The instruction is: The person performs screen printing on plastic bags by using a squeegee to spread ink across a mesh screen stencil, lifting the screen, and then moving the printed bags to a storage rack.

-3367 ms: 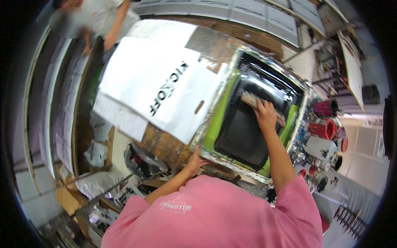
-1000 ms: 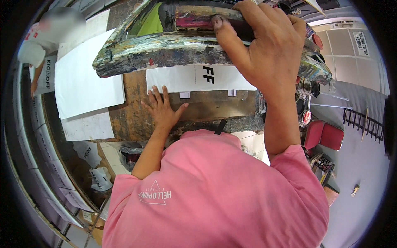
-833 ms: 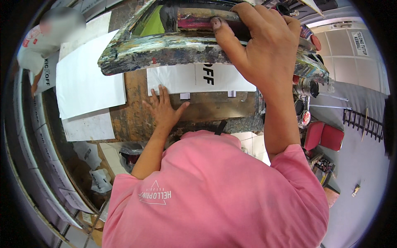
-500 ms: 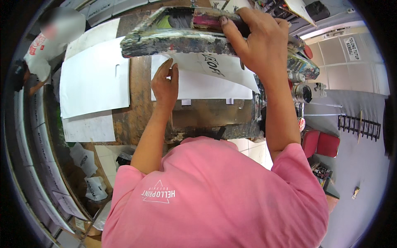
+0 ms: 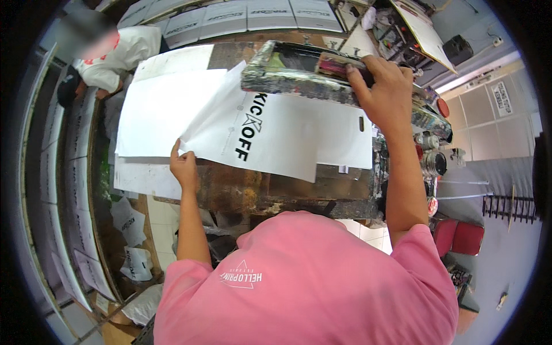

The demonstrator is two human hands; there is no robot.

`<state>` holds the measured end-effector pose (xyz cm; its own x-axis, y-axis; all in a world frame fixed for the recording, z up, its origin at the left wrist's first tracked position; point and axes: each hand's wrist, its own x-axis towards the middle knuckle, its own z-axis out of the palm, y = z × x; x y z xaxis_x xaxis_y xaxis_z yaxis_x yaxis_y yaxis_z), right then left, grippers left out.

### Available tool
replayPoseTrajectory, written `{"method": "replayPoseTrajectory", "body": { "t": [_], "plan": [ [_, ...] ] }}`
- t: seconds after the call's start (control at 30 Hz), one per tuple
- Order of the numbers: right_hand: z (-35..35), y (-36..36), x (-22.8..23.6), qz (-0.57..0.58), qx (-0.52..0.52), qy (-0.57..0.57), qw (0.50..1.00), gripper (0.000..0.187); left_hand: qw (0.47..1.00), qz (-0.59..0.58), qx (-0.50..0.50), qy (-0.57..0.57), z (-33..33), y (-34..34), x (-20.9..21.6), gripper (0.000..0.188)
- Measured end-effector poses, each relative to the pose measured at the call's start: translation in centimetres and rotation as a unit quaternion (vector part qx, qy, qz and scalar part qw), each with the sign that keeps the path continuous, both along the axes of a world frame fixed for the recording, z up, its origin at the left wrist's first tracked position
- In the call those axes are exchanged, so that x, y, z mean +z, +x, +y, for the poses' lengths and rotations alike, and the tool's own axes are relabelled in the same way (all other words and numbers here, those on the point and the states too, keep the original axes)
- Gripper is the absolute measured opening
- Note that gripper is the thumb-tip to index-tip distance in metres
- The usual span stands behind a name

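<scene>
My left hand [image 5: 185, 168] pinches the near left edge of a white plastic bag [image 5: 282, 135] with bold black print. This bag bends over the worktable, its left part lying over a stack of blank white bags [image 5: 164, 112]. Another white bag [image 5: 345, 146], with a handle slot near its right end, lies flat beneath it. My right hand [image 5: 386, 89] grips the raised, paint-crusted screen printing frame [image 5: 299, 83], fingers over its far side. Inside the frame rests a squeegee [image 5: 333, 64] with a magenta patch, close to my right thumb.
Ink jars [image 5: 434, 163] crowd the table's right end. Racks [image 5: 80, 172] of printed bags stand along the left, and more printed bags [image 5: 270, 14] lie across the back. A person in a white shirt [image 5: 126, 52] leans in at the far left. A red chair [image 5: 460, 237] stands right.
My left hand has moved left and nearer, drawing the printed bag out from under the frame toward the stack. My right hand still holds the frame up. The view has shifted.
</scene>
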<state>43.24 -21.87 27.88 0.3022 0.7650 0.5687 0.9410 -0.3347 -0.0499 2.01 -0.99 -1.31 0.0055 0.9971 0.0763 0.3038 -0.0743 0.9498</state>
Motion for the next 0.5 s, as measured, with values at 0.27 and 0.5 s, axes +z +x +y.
{"method": "replayPoseTrajectory", "body": {
  "t": [0.27,0.5],
  "plan": [
    [-0.2,0.2,-0.5,-0.030,0.001,0.009,1.000,0.042,0.972,0.209,0.081,0.075,9.7,-11.8,-3.6,0.068],
    [-0.2,0.1,-0.5,-0.022,0.023,0.031,0.999,0.040,0.876,0.386,0.214,0.193,12.3,-10.9,-2.4,0.056]
  ]
}}
